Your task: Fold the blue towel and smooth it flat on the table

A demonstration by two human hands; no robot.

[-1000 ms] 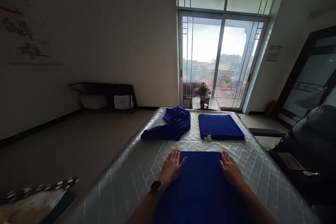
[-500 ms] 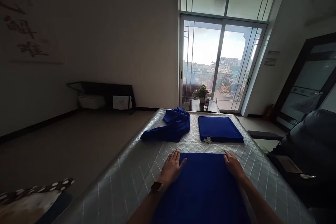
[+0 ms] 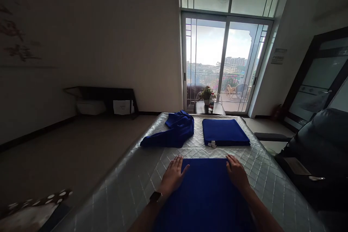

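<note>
A flat blue cloth (image 3: 205,195) lies spread on the silver quilted table cover (image 3: 130,181), its far edge straight. On its far left corner rests my left hand (image 3: 174,174), fingers stretched out, a dark watch on the wrist. My right hand (image 3: 237,171) lies at the far right corner, fingers extended along the cloth's edge. Beyond my hands sits a neat stack of folded blue cloth (image 3: 225,131) with small white labels at its near edge. To the left of the stack is a crumpled blue cloth (image 3: 174,130).
Behind the covered table stands a small dark table (image 3: 199,108) with a potted plant (image 3: 207,94) and a bottle (image 3: 211,102). A black chair (image 3: 323,145) is close on the right. Polka-dot fabric (image 3: 40,199) shows at lower left, a low black rack (image 3: 108,98) by the wall.
My right hand has shifted slightly inward over the cloth's corner. My left hand stays at the left corner. The whole view has turned slightly, moving the scene left.
</note>
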